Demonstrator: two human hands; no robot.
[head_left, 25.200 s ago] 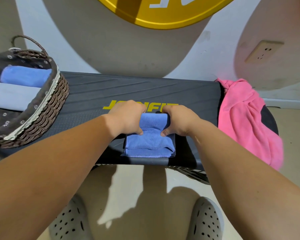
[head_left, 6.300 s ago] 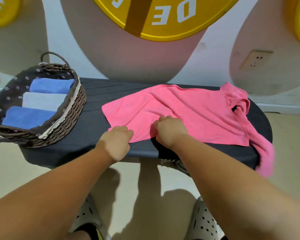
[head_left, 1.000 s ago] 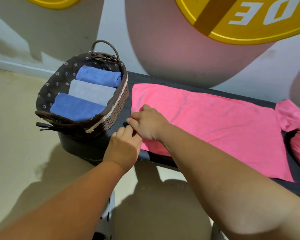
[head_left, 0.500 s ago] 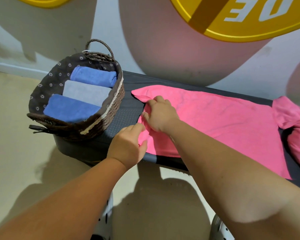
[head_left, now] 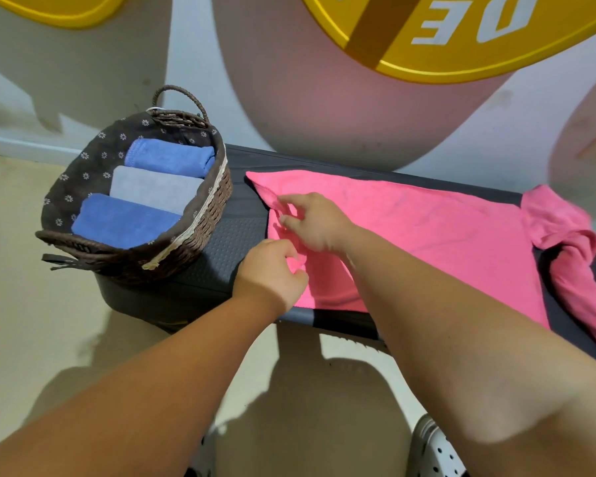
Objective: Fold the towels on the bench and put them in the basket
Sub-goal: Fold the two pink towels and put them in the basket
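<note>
Three folded towels (head_left: pixel 124 218), two blue and one grey, are already in the basket (head_left: pixel 203 215) at centre left. The pink towel (head_left: pixel 427 235) lies spread across the bench (head_left: pixel 234 232), not folded yet. The left hand (head_left: pixel 272 270) pinches its near-left edge, and the right hand (head_left: pixel 315 223) grasps the edge just above. The yellow sign (head_left: pixel 427 63) at top right reads "DE", the rest cut off.

2 bare forearms reached forward, converging. The left hand (head_left: pixel 272 270) lay knuckles-up, its fingers curled, pinching the edge of the pink towel (head_left: pixel 427 235). Just beyond it, the right hand (head_left: pixel 315 223) pinched the same edge with bent fingers.
</note>
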